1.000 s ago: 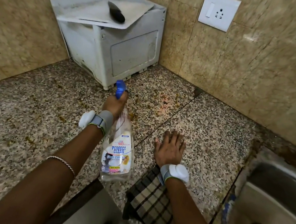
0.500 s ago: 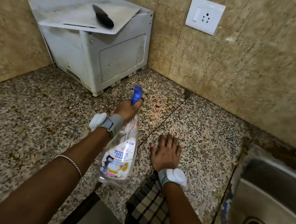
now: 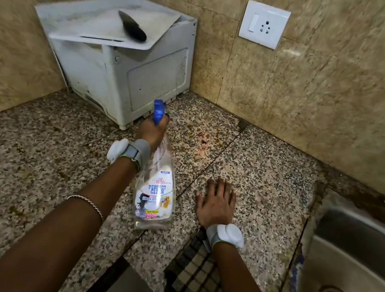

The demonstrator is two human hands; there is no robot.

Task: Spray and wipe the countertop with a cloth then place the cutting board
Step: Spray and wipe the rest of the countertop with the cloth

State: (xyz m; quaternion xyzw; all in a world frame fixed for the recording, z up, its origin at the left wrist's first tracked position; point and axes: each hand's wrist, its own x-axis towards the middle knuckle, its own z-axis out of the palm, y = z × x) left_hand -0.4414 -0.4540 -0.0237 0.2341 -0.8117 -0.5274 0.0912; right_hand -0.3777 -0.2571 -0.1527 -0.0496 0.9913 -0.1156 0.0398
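Far left, the cutting board (image 3: 109,25) lies on a white box (image 3: 131,78) in the corner, a knife (image 3: 132,27) on top. Left hand (image 3: 149,130) is clenched around the spray bottle (image 3: 156,195), nozzle aimed at the stained counter (image 3: 35,146). Right hand (image 3: 217,204) lies flat, fingers (image 3: 219,188) spread and released, on the counter, checked cloth (image 3: 194,272) beneath its wrist. Sink (image 3: 355,272) far right.

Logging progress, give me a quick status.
Left hand gripping spray bottle. Right hand flat on countertop, cloth underneath wrist. Cutting board untouched.
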